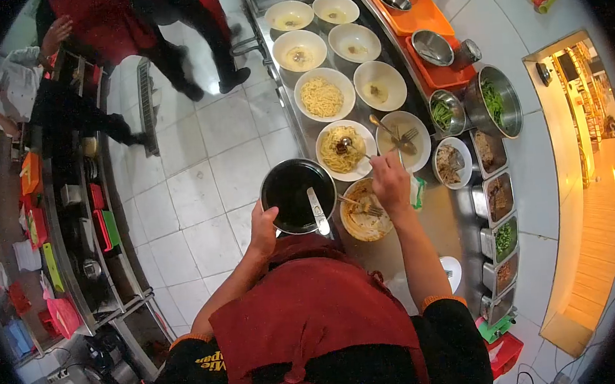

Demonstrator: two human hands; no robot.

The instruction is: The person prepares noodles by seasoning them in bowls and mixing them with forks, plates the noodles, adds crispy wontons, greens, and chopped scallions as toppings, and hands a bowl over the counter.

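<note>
Centre frame, the left hand's (264, 228) fingers clasp a steel pot (294, 230); the right hand's (391, 184) fingers close around a spoon (367, 156) over noodles (337, 158).

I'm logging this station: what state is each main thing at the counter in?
Pot: uncovered, held by left hand
Spoon: in right hand, over nearer noodle bowl
Nearer noodle bowl: holding partly darkened noodles
Farther noodle bowl: holding plain noodles
Smeared bowl: dirty, utensils inside
Larger steel bowl: holding greens
</note>
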